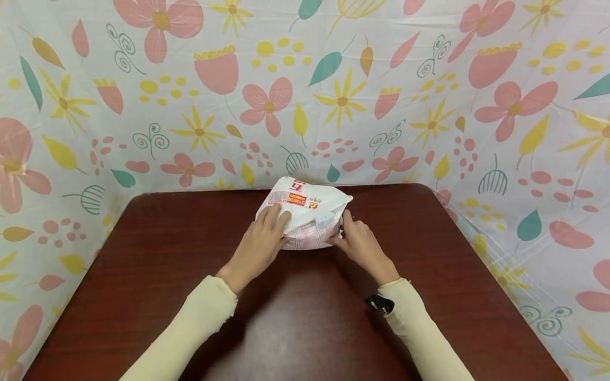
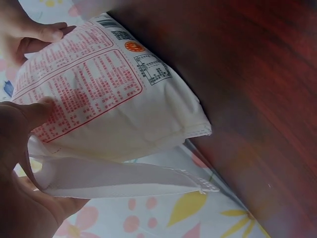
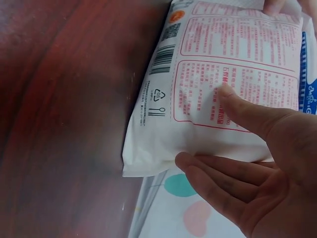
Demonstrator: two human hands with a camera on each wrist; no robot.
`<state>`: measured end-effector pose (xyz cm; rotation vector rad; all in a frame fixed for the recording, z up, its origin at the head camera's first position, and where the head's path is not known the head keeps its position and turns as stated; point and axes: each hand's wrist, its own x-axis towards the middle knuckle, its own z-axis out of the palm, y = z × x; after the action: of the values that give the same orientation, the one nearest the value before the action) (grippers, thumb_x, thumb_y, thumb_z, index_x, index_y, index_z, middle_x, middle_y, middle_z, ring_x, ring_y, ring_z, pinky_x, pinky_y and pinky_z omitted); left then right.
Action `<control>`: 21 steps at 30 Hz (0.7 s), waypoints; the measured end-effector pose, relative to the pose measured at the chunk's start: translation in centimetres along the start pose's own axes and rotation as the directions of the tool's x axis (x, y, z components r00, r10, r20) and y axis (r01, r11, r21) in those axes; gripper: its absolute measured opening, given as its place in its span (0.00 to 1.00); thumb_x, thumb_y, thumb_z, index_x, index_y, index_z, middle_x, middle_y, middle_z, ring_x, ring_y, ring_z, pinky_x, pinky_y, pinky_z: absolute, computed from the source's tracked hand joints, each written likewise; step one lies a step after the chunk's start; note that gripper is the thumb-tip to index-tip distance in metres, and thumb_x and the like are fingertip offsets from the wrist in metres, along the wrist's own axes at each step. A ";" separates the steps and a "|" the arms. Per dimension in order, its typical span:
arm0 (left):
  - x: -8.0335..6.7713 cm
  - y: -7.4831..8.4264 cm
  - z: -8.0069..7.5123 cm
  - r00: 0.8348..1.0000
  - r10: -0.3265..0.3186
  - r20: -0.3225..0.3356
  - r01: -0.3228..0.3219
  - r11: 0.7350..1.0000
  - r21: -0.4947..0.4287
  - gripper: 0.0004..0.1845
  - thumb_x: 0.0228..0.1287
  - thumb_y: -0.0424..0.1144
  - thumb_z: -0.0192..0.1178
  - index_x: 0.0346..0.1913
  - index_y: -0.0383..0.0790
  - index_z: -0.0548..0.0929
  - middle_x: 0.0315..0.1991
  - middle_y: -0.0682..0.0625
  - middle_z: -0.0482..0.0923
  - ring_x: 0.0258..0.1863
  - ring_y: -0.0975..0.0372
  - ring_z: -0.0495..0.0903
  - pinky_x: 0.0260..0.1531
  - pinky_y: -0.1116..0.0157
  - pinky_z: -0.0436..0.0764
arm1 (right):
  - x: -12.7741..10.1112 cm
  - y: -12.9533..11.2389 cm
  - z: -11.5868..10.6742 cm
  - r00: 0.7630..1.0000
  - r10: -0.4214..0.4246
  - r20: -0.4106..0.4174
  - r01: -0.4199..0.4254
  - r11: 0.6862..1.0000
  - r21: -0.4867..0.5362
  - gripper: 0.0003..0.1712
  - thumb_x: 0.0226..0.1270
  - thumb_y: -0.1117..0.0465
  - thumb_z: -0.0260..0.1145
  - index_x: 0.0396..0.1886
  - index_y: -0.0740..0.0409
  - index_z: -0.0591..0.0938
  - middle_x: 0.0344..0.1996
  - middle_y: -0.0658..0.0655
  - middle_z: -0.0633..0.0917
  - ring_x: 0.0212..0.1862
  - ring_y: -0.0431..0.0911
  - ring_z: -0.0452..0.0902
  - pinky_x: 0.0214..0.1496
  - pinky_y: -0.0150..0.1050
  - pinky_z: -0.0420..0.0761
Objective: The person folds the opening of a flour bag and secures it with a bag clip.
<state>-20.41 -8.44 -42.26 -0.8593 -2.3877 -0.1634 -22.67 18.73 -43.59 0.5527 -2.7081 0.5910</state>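
Observation:
A plump white plastic bag (image 1: 324, 196) with red print sits at the far middle of the table, lifted on its near side. My left hand (image 1: 257, 241) holds its left side, thumb on the near face and fingers over the top. In the left wrist view, a loose white flap (image 2: 119, 179) stands away from the bag's body beside that hand. My right hand (image 1: 362, 241) grips the right end, its thumb pressing the red-printed panel (image 3: 237, 44) and its fingers along the side. Barcode and recycling marks run along the bag's lower edge in the right wrist view.
The dark reddish-brown table (image 1: 167, 233) has its far edge just behind the bag. A white curtain (image 1: 305, 106) with flowers and leaves hangs around the back and sides. A black band (image 1: 379, 303) sits at the right wrist beside the cream sleeve (image 1: 419, 323).

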 end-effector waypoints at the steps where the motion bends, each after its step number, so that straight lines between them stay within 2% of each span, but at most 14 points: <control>1: 0.1 -0.1 0.2 1.000 -0.004 0.004 0.004 1.000 -0.002 0.33 0.61 0.43 0.71 0.63 0.37 0.65 0.64 0.36 0.65 0.62 0.45 0.69 0.39 0.53 0.83 | 0.2 0.1 0.1 1.000 0.008 0.004 -0.008 1.000 0.006 0.33 0.53 0.52 0.80 0.44 0.66 0.70 0.22 0.58 0.80 0.25 0.51 0.80 0.25 0.47 0.78; 12: 1.9 -2.1 2.0 0.999 -0.046 0.023 0.047 0.997 -0.058 0.32 0.64 0.42 0.68 0.64 0.38 0.64 0.66 0.36 0.64 0.66 0.46 0.67 0.40 0.50 0.83 | 2.9 1.2 0.8 0.997 0.066 0.033 -0.068 0.995 0.066 0.32 0.55 0.52 0.79 0.45 0.63 0.68 0.24 0.59 0.82 0.26 0.48 0.80 0.27 0.43 0.78; 16: 2.4 -2.3 2.4 0.997 -0.072 0.023 0.074 0.995 -0.073 0.32 0.64 0.41 0.68 0.64 0.39 0.64 0.67 0.37 0.64 0.66 0.47 0.67 0.40 0.50 0.82 | 3.6 1.8 1.2 0.998 0.059 0.031 -0.061 0.996 0.059 0.32 0.57 0.51 0.78 0.46 0.64 0.68 0.27 0.63 0.84 0.29 0.51 0.82 0.30 0.46 0.80; 19: 2.6 -2.0 2.5 0.996 -0.091 0.018 0.092 0.992 -0.092 0.31 0.64 0.39 0.68 0.64 0.37 0.65 0.68 0.36 0.63 0.67 0.46 0.66 0.44 0.48 0.81 | 3.7 2.2 1.4 0.998 0.049 0.033 -0.050 0.997 0.053 0.33 0.59 0.50 0.76 0.51 0.64 0.69 0.32 0.66 0.86 0.35 0.54 0.85 0.35 0.49 0.82; 21: 2.3 -1.6 2.4 0.995 -0.103 0.020 0.104 0.989 -0.101 0.30 0.64 0.37 0.67 0.64 0.37 0.65 0.68 0.35 0.62 0.69 0.44 0.64 0.50 0.46 0.79 | 3.4 2.4 1.4 0.998 0.046 0.051 -0.049 0.997 0.065 0.36 0.61 0.50 0.75 0.58 0.65 0.68 0.36 0.66 0.87 0.40 0.56 0.86 0.38 0.51 0.83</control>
<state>-24.00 -7.68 -42.75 -0.7850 -2.4564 -0.3240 -27.00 19.10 -44.35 0.5279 -2.7637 0.6907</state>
